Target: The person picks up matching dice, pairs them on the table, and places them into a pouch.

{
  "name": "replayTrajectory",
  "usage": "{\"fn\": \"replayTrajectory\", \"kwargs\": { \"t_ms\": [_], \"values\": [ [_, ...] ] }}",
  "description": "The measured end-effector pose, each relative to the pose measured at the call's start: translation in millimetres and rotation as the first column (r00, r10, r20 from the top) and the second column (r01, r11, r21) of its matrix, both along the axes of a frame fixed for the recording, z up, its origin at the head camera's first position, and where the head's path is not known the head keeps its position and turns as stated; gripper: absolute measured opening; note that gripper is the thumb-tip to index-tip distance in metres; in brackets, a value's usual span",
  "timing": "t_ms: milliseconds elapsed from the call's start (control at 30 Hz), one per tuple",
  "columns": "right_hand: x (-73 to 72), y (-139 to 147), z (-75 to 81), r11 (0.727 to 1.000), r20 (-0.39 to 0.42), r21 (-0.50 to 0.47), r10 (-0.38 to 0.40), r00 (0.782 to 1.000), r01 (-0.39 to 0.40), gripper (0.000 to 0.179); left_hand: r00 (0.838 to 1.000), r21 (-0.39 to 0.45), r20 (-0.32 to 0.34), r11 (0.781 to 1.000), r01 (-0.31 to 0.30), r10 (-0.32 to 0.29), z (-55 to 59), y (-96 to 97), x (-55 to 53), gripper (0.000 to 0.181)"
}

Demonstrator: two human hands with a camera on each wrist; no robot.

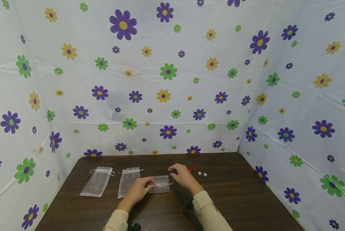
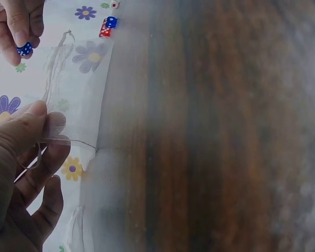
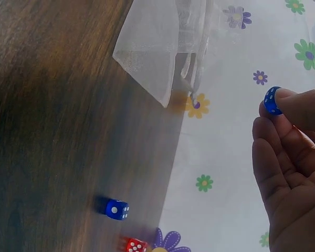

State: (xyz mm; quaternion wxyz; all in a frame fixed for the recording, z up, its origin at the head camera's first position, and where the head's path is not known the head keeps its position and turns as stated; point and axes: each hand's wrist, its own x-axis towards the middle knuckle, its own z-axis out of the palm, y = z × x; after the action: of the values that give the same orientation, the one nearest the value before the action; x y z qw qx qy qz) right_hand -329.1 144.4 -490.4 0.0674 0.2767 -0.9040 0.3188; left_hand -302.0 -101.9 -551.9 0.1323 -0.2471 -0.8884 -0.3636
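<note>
Gripping a blue die (image 3: 273,101) between thumb and finger of the right hand (image 1: 183,175), over the back half of the desk (image 1: 247,192). Pinching a mesh bag (image 1: 161,186) between thumb and finger of the left hand (image 1: 140,188). Only a narrow gap between the two hands, with the bag in it; die near the bag, outside it and apart from it, drawstring end pointing toward the right hand.

Edges: straight back edge, meeting a hanging flowered cloth (image 1: 168,109); same cloth rising on left and right. Side edges slanting outward toward the front; front running out of view. Widest stretch of brown wood to the right, from the right forearm to the slanting right edge; another strip in front of the bags on the left.

Around: second bag (image 1: 128,178) just left of and behind the left hand; third bag (image 1: 98,182) farther left, flat, near the left edge. Just beyond the right hand, toward the back: another blue die (image 3: 117,209), two red dice (image 1: 194,168), two white dice (image 1: 205,175) farther right.

In the way: right hand and forearm, with beige sleeve (image 1: 211,210), reaching between the bags and the dice on the wood.
</note>
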Motion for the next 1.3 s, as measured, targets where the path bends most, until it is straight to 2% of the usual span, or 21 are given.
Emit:
{"fn": "replayTrajectory", "kwargs": {
  "t_ms": [467, 967, 1300],
  "values": [
    [-1.3, -4, -5.7, 1.000, -0.011, -0.009, 0.018, 1.000, -0.018, 0.014, 1.000, -0.002, -0.008, 1.000, -0.003, 0.002, -1.1, 2.3, -1.9, 0.006],
    [-1.6, -8, -7.4, 1.000, 0.044, -0.001, 0.024, 0.999, -0.024, 0.015, 1.000, 0.010, 0.008, 1.000, 0.008, -0.008, 0.6, 3.5, -2.2, 0.008],
    [-1.5, -10, -8.4, 0.998, 0.009, 0.000, 0.064, 0.998, -0.064, 0.015, 1.000, 0.008, -0.003, 1.000, 0.019, -0.019, 0.9, 3.5, -2.2, 0.007]
  ]
}}
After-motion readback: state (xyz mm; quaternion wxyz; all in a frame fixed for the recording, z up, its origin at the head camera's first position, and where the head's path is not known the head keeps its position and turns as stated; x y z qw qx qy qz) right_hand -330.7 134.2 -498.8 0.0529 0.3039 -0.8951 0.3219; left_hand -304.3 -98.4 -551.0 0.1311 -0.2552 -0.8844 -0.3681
